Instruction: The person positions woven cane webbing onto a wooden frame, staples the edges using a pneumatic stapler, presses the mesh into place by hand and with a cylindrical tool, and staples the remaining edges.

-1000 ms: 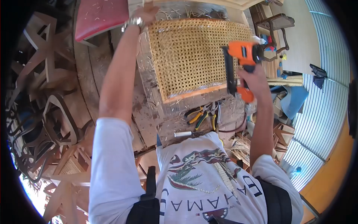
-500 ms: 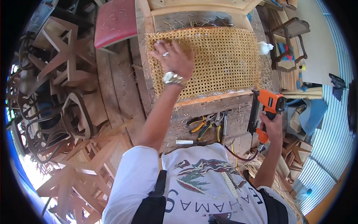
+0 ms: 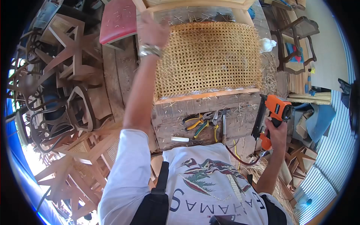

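A woven cane sheet (image 3: 210, 60) lies across a wooden frame (image 3: 210, 96) on the workbench, its cut ends ragged along the edges. My left hand (image 3: 154, 33), a watch at its wrist, is over the sheet's far left corner. Motion blurs it, but the fingers look apart and I see nothing held. My right hand (image 3: 276, 133) grips an orange and black staple gun (image 3: 276, 106) by its handle, to the right of the frame's near edge. A dark red hose (image 3: 245, 163) runs from the base of the handle.
Pliers and cutters (image 3: 202, 122) lie on the near bench beside a white-handled tool (image 3: 180, 139). Loose cane bits litter the planks. A red padded seat (image 3: 119, 22) stands at the far left. Star-shaped wooden parts (image 3: 65, 48) and chair frames (image 3: 80, 108) crowd the left side.
My left hand has moved left and away from me, from the cane surface to its far left corner. My right hand keeps the staple gun, shifted slightly in view.
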Motion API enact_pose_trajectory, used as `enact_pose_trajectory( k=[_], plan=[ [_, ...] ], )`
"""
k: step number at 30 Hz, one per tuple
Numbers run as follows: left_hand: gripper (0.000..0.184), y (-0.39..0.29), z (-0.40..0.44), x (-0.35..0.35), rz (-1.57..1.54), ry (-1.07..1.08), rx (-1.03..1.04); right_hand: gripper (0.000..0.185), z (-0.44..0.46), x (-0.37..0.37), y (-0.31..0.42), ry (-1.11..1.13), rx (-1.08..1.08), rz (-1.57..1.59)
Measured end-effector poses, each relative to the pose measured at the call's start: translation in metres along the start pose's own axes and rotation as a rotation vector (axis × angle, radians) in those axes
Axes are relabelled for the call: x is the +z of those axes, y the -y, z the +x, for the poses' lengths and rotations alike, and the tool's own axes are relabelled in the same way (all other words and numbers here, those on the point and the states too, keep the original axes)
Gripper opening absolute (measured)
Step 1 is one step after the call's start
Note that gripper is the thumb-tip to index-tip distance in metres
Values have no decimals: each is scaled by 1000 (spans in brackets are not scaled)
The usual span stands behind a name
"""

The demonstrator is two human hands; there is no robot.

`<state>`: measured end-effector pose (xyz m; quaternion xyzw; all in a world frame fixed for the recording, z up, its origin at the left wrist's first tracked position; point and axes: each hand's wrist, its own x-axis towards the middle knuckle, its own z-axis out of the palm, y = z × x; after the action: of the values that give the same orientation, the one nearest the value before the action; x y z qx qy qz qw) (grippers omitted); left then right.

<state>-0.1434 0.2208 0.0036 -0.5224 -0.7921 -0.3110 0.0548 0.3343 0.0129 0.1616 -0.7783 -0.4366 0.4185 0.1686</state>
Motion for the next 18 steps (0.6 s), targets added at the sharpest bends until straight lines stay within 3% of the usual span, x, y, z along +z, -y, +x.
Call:
enact_pose_trajectory(
  k=[2, 5, 6, 9, 12, 14, 16, 18],
  plan=[
    [98, 47, 53, 4, -7, 395, -416, 13, -3, 8, 9, 28, 0, -9],
    [99, 85, 88, 11, -249, 912, -492, 12, -2, 36, 23, 59, -35, 55],
    [83, 81, 83, 15, -201, 938, -431, 13, -2, 46, 33, 97, -66, 41],
    [61, 130, 85, 81, -223, 893, -239, 15, 0, 79, 73, 191, -138, 2],
    [46, 93, 79, 38, -291, 1021, -477, 18, -1, 111, 111, 248, -153, -8],
    [41, 138, 72, 85, -12, 758, 287, 19, -2, 119, 134, 260, -149, -9],
    [32, 159, 73, 109, -27, 482, 748, 19, -3, 117, 136, 214, -184, -42],
    [34, 135, 79, 86, -245, 799, 158, 18, 5, 105, 125, 216, -166, -93]
  ],
)
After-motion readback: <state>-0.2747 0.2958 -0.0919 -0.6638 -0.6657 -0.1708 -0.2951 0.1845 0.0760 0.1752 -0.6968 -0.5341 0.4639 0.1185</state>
